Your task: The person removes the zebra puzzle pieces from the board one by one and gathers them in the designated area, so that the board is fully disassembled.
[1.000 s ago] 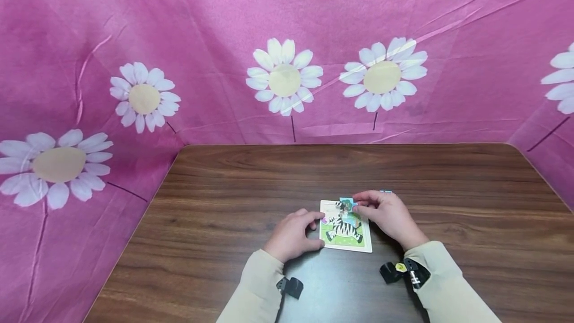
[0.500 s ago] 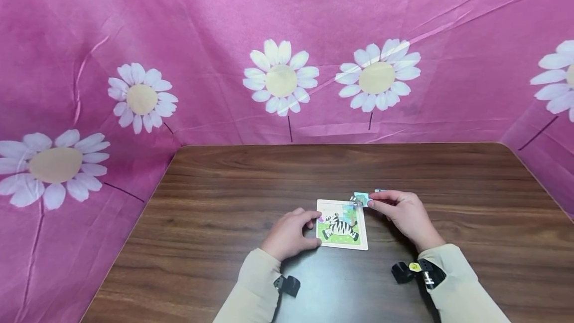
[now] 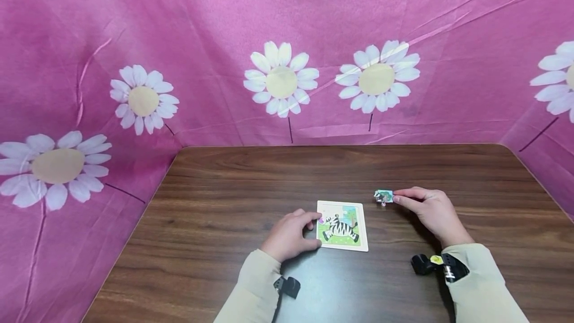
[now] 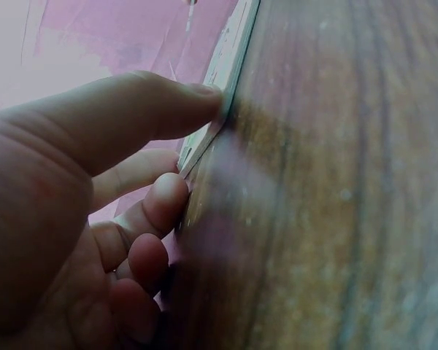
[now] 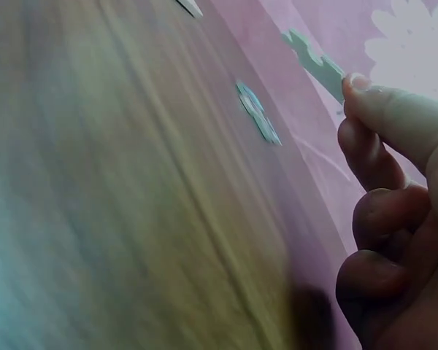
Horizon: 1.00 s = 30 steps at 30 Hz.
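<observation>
In the head view, my left hand (image 3: 293, 236) rests at the left side of a square zebra puzzle board (image 3: 354, 248). Its thumb and index fingertip touch the board's edge a little apart, and the other fingers are bent under in the left wrist view. My right hand (image 3: 432, 211) is off to the board's right. It pinches a small puzzle piece (image 5: 317, 65), raised above the table, between thumb and index finger. A second puzzle piece (image 5: 257, 113) lies on the table below it in the right wrist view. The zebra's body and legs show on the board, on green ground.
The brown wood-grain table (image 3: 251, 173) has its far edge against a pink cloth (image 3: 202, 39) with large white daisies. A dark wrist camera (image 3: 289, 287) is worn on the left wrist and another camera (image 3: 423, 264) on the right.
My right hand has carried the puzzle piece from over the board's top right to the right, well off the board. My left hand has stayed at the board's left edge.
</observation>
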Motion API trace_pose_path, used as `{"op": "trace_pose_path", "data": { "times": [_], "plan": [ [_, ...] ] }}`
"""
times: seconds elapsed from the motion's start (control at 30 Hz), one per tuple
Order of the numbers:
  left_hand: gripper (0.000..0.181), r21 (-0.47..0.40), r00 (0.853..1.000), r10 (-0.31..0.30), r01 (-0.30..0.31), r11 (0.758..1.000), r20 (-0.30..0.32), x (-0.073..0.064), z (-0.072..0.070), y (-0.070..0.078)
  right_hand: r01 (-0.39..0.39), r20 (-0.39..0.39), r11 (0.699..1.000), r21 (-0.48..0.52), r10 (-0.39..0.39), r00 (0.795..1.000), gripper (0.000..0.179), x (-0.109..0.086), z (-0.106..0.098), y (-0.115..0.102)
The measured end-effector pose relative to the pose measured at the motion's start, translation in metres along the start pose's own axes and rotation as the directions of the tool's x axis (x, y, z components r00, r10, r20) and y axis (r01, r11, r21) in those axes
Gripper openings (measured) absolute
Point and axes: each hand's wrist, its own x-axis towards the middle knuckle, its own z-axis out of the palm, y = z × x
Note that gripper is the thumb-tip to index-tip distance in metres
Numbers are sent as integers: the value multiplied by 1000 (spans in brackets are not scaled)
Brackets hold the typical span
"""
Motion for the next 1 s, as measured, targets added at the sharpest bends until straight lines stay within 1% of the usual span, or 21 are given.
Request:
{"op": "trace_pose_path", "data": {
  "times": [0.23,0.4,0.53,0.6,0.63,0.7,0.77,0.83,0.87,0.9,1.0],
  "plan": [
    [58,-9,1000,-10,10,1000,7,0,0,0,-10,9,1000,-29,10,1000,26,1,-11,12],
    [59,1,1000,-14,14,1000,14,0,0,1,2,-12,995,-102,-4,1000,25,2,-17,20],
    [59,-7,1000,-18,18,1000,13,0,0,0,-13,-9,990,-138,12,1000,26,2,-21,22],
    [59,-9,1000,-17,17,1000,10,0,0,0,-10,19,991,-130,12,1000,26,2,-22,21],
    [59,-9,1000,-16,16,1000,9,0,0,0,-4,45,993,-117,9,999,26,2,-21,20],
    [59,-7,1000,-17,17,1000,8,0,1,0,17,124,996,-91,-6,992,26,2,-19,17],
    [59,-5,1000,-18,18,1000,8,0,1,0,40,206,997,-73,-24,978,28,3,-17,14],
    [58,-3,1000,-18,19,1000,8,0,0,0,60,271,995,-79,-36,962,29,3,-14,11],
    [58,-1,1000,-18,18,1000,7,0,0,0,67,289,993,-93,-37,957,28,3,-13,9],
    [58,0,1000,-17,17,1000,6,1,0,0,69,291,991,-116,-33,956,26,3,-13,9],
    [59,3,1000,-16,16,1000,5,0,0,0,42,269,982,-184,10,963,20,2,-14,7]
  ]
}}
